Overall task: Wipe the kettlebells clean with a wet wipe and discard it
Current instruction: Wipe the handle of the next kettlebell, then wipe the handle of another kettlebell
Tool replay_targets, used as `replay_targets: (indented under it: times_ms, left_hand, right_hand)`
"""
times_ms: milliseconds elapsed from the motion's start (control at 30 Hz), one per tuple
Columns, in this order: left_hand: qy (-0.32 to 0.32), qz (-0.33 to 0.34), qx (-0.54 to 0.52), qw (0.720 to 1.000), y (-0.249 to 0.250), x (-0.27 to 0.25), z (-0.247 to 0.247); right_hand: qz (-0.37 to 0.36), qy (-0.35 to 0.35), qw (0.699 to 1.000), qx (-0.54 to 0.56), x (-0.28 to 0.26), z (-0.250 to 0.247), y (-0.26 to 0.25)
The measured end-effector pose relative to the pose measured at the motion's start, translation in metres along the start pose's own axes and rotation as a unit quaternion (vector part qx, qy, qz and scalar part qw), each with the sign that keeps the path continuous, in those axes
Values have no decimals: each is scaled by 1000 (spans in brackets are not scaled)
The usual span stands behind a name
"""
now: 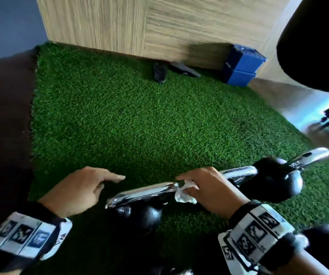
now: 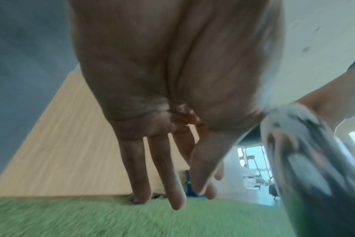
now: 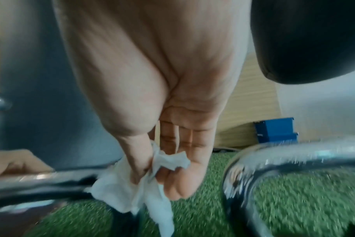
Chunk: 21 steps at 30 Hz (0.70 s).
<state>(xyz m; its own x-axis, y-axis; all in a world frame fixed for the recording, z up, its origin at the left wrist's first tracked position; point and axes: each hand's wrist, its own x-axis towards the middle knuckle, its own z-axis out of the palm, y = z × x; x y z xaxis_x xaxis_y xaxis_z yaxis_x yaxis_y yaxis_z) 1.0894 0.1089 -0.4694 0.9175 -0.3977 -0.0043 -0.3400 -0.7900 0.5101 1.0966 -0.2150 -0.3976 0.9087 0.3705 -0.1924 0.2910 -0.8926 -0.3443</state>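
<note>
A black kettlebell (image 1: 147,215) with a chrome handle (image 1: 141,192) stands on green turf at the bottom centre. My right hand (image 1: 205,187) pinches a crumpled white wet wipe (image 1: 185,193) against the right end of that handle; the wipe (image 3: 132,189) hangs beside the handle (image 3: 40,181) in the right wrist view. A second black kettlebell (image 1: 274,181) with a chrome handle (image 1: 239,171) stands just right of it. My left hand (image 1: 86,187) hovers left of the first handle with fingers (image 2: 158,176) straight and nothing in them.
Green artificial turf (image 1: 139,120) covers the floor up to a wooden wall (image 1: 139,26). Two stacked blue boxes (image 1: 241,66) and dark shoes (image 1: 160,73) lie at the wall's foot. A large black rounded object (image 1: 318,46) hangs at the upper right.
</note>
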Motion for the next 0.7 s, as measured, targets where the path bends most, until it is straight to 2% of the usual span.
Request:
replay_targets:
  times_ms: [67,133,267,367,533,700]
  left_hand:
    - [36,27,23,999,21,18,-21]
    - [35,54,28,998,47,38,-37]
    - [-15,71,41,997,105,83,-48]
    - [-75,59,53,994,145,113,-39]
    - [-123,10,86,989,196,144,-6]
    - [-168,-99,145,970,231,158,24]
  right_hand:
    - [6,17,1000,-10,-4,-29,13]
    - [14,35,999,-15,-15,-57,33]
    - [62,82,993,51,-44,-96,82]
    - [78,86,990,75,-57,-109,116]
    - [25,65,985,156,-60,-112,171]
    - [-42,-10,991,125,-48,-122,214]
